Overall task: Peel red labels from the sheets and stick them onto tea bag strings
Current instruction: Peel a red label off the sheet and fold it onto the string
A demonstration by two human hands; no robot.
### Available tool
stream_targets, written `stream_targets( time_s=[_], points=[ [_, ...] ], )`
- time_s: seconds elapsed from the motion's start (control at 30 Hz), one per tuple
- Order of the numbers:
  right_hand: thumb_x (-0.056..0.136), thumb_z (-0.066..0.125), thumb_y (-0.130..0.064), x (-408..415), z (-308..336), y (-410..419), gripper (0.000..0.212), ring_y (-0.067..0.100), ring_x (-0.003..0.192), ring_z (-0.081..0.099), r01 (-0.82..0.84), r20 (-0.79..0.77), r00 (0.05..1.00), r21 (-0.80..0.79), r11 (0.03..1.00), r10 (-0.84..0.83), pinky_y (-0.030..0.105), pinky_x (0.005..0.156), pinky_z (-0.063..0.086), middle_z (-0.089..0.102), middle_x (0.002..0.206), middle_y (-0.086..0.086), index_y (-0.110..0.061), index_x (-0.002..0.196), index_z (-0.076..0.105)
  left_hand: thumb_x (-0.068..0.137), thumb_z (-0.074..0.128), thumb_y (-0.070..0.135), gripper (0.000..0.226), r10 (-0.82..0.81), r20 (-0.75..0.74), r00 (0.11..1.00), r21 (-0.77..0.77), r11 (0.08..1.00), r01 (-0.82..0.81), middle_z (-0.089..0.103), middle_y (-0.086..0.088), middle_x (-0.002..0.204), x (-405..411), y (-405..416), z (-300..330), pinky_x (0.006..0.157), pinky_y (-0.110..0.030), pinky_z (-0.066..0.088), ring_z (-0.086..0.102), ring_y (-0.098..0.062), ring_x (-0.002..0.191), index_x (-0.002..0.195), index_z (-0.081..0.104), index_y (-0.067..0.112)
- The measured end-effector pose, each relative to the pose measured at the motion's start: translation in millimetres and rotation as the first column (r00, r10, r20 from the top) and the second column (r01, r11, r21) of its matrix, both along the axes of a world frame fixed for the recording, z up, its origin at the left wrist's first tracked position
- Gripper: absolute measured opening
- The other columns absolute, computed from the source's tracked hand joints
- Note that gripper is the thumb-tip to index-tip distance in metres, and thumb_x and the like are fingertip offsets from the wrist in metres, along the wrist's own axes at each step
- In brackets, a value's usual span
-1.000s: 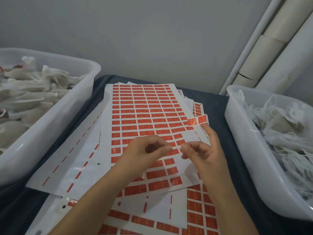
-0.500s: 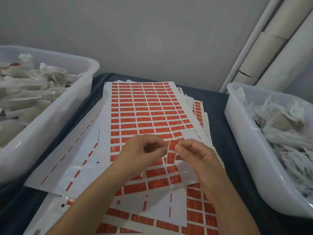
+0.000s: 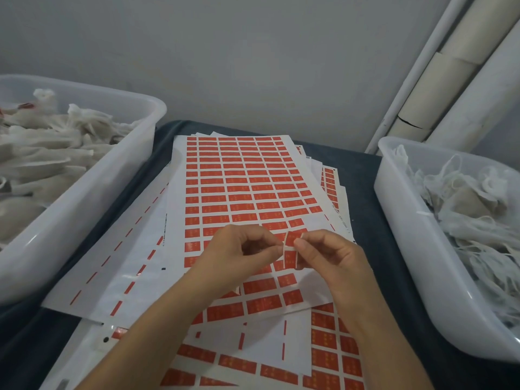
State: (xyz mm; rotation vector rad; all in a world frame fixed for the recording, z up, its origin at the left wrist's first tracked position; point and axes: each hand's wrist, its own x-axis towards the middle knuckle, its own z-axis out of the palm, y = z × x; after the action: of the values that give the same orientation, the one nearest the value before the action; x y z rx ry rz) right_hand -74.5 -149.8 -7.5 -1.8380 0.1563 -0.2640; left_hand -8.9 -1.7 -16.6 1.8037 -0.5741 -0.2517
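Above the top label sheet [image 3: 239,187], head view | red label [image 3: 289,250] hangs upright, long axis vertical, between both hands | right hand [image 3: 329,257] pinches its right edge, left hand [image 3: 239,254] pinches closed at its left edge; string not discernible | tea bags sit in right bin [image 3: 399,209], nearer the right hand

Label sheets [image 3: 239,187] lie stacked on the table [image 3: 363,175] between 2 tubs of tea bags, 1 left [image 3: 84,192] and 1 right [image 3: 408,235], with both hands above the sheets.
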Motion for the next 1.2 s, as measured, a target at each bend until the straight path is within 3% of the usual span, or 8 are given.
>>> stream_targets(
  time_s=[0.2, 0.33, 0.5, 0.6, 0.73, 0.9, 1.03, 1.2],
  points=[
    [0.068, 0.057, -0.04, 2.4, -6.0, 1.5, 0.013, -0.008, 0.08, 0.062, 0.041, 0.025, 0.999, -0.085, 0.996, -0.039, -0.001, 0.06, 0.042, 0.065, 0.081, -0.03, -0.033, 0.078, 0.062, 0.083, 0.063, 0.026, 0.024, 0.025, -0.052, 0.998, -0.012, 1.0, -0.025, 0.062, 0.023, 0.063, -1.8, -0.1, 2.1, 0.053, -0.002, 0.043, 0.057, 0.006, 0.068, 0.062, 0.063, 0.037],
    [0.068, 0.057, -0.043, 2.3, -7.4, -0.2, 0.014, -0.007, 0.079, 0.063, 0.051, 0.03, 0.998, -0.126, 0.991, -0.047, 0.0, 0.062, 0.043, 0.067, 0.074, -0.026, -0.035, 0.078, 0.062, 0.081, 0.066, 0.029, 0.019, -0.015, -0.012, 1.0, 0.008, 1.0, 0.015, 0.062, 0.02, 0.063, -3.0, -0.2, 2.2, 0.055, -0.003, 0.044, 0.058, 0.003, 0.066, 0.063, 0.064, 0.038],
    [0.07, 0.054, -0.047, 1.1, -7.9, 0.0, 0.018, -0.011, 0.076, 0.062, 0.087, 0.006, 0.996, -0.071, 0.994, -0.087, -0.004, 0.057, 0.04, 0.066, 0.071, -0.03, -0.033, 0.074, 0.064, 0.081, 0.067, 0.026, 0.023, 0.027, -0.038, 0.999, 0.001, 1.0, -0.027, 0.062, 0.019, 0.06, -1.7, 0.2, 2.2, 0.052, -0.003, 0.042, 0.058, 0.003, 0.064, 0.06, 0.066, 0.035],
    [0.075, 0.047, -0.053, 2.4, -9.3, 2.1, 0.027, -0.012, 0.08, 0.062, 0.123, -0.006, 0.992, -0.015, 0.992, -0.123, -0.002, 0.059, 0.043, 0.065, 0.08, -0.035, -0.035, 0.087, 0.063, 0.079, 0.068, 0.028, 0.025, 0.055, -0.134, 0.99, -0.041, 0.997, -0.061, 0.063, 0.012, 0.059, -1.4, 0.3, 3.4, 0.051, -0.005, 0.044, 0.058, -0.002, 0.063, 0.055, 0.068, 0.033],
    [0.078, 0.049, -0.049, 4.9, -4.6, -1.3, 0.028, -0.004, 0.08, 0.066, 0.108, -0.041, 0.994, 0.124, 0.986, -0.103, 0.005, 0.056, 0.047, 0.068, 0.085, -0.027, -0.031, 0.095, 0.063, 0.078, 0.067, 0.03, 0.025, 0.072, -0.243, 0.967, -0.121, 0.987, -0.104, 0.06, 0.012, 0.054, -0.4, 3.0, 6.6, 0.049, -0.003, 0.04, 0.057, 0.002, 0.056, 0.054, 0.069, 0.03],
    [0.071, 0.061, -0.041, 1.9, -3.4, 1.5, 0.023, -0.007, 0.081, 0.064, 0.065, -0.042, 0.997, 0.096, 0.993, -0.061, 0.002, 0.057, 0.045, 0.066, 0.087, -0.03, -0.031, 0.09, 0.066, 0.075, 0.067, 0.034, 0.023, 0.038, -0.252, 0.967, -0.142, 0.987, -0.076, 0.057, 0.01, 0.052, -2.0, 2.2, 7.9, 0.05, -0.004, 0.04, 0.055, 0.0, 0.053, 0.053, 0.068, 0.028],
    [0.071, 0.06, -0.04, 2.1, -4.9, 0.1, 0.019, -0.005, 0.078, 0.065, 0.077, -0.039, 0.996, 0.072, 0.994, -0.074, 0.003, 0.057, 0.045, 0.067, 0.08, -0.029, -0.028, 0.084, 0.065, 0.06, 0.063, 0.05, 0.024, -0.005, -0.247, 0.969, -0.156, 0.987, -0.035, 0.056, 0.008, 0.052, -2.6, 2.1, 7.4, 0.053, -0.007, 0.044, 0.052, -0.002, 0.053, 0.055, 0.068, 0.027],
    [0.069, 0.058, -0.043, 1.5, -6.4, 1.2, 0.019, -0.004, 0.076, 0.064, 0.101, -0.016, 0.995, 0.051, 0.994, -0.1, 0.002, 0.057, 0.045, 0.066, 0.077, -0.03, -0.028, 0.08, 0.063, 0.059, 0.062, 0.051, 0.024, -0.012, -0.243, 0.97, -0.183, 0.983, -0.033, 0.056, 0.009, 0.052, -3.1, 2.0, 6.8, 0.053, -0.007, 0.044, 0.052, -0.002, 0.052, 0.055, 0.068, 0.029]
  ],
)
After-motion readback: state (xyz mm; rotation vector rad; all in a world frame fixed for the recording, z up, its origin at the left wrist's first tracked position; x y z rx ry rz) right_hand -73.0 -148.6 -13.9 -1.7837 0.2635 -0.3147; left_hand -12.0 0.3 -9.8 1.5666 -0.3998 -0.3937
